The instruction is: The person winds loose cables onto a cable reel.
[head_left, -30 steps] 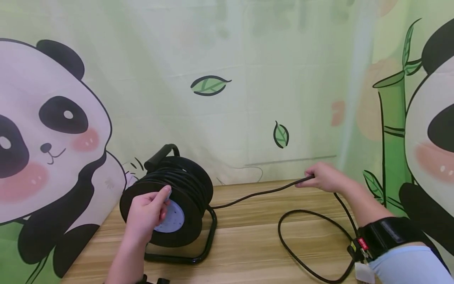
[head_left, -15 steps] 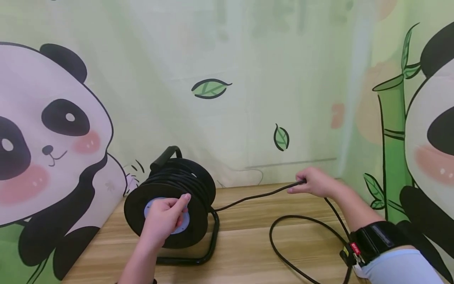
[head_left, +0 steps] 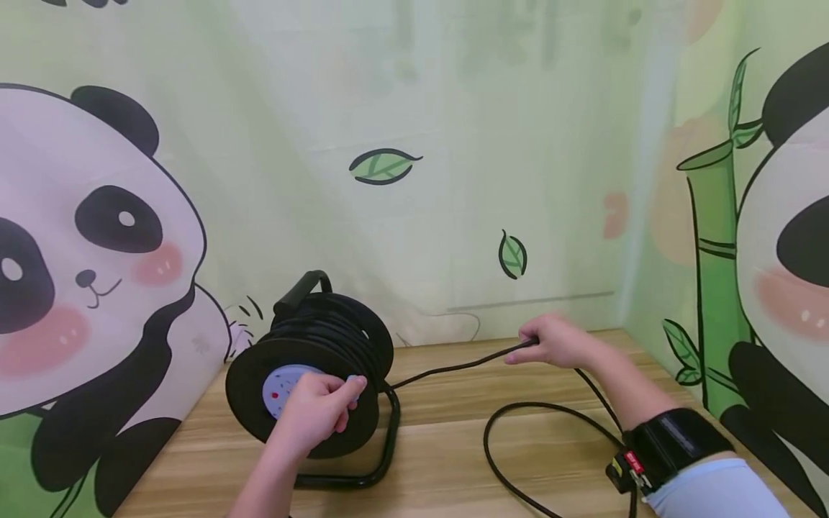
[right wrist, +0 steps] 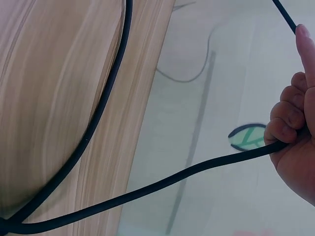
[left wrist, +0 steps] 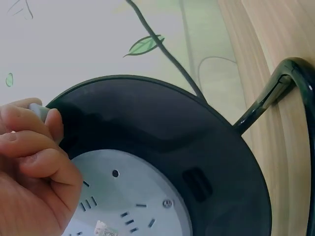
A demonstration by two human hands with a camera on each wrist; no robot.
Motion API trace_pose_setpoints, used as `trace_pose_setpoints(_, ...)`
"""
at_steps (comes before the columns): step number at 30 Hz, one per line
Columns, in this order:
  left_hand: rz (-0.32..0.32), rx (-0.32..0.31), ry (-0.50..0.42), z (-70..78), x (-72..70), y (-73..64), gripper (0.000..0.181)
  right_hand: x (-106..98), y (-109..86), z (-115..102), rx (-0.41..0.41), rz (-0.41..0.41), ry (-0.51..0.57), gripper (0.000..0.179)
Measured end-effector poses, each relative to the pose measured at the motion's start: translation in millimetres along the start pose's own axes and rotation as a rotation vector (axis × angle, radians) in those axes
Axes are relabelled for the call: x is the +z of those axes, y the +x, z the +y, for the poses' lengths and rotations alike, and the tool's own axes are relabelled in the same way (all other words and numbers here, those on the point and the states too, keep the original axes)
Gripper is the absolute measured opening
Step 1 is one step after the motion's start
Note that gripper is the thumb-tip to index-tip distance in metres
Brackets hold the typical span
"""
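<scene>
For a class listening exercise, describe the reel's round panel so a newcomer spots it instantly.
On the wooden table stands a black cable reel, partly behind the left hand. Centred on the reel's near side is the round panel, pale blue against the surrounding black disc.

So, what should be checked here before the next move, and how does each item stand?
1. Left grip pinching the knob: ok.
2. Right grip curled round the cable: ok.
3. Cable between right grip and reel free of knots: ok, none visible.
4. Loose cable free of loops: not ok, it curves in a loop on the table.
5. Frame resting on the table: ok where visible.
6. Cable's loose end: cannot tell, out of view.
</scene>
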State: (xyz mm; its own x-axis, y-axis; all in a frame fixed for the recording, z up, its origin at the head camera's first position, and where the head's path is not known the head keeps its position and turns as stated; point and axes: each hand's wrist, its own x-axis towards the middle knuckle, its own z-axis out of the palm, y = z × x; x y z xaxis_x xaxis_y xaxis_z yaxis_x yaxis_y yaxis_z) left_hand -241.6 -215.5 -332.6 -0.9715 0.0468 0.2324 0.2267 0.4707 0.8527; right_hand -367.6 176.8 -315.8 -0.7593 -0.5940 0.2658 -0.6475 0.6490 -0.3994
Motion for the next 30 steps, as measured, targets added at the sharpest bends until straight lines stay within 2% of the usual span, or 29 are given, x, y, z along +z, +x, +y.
trace_pose_setpoints(5,-0.051,0.02,0.078,-4.4,6.2,2.3,0.047,8,6.1,-10,-0.008,-0.017,-0.01,0.054)
trace_pose_setpoints(17,-0.2,-0.012,0.207,-12.9,12.1,2.0,0.046,26,22.4,-27,-0.061,-0.064,0.013,0.05)
trace_pose_setpoints(24,-0.309,-0.066,0.249,-23.9,11.9,2.6,0.046,40,32.6,-39,-0.067,-0.086,0.048,0.046)
trace_pose_setpoints(30,-0.348,-0.068,0.338,-29.4,12.9,1.3,0.049,52,40.4,-48,-0.088,-0.11,0.049,0.046)
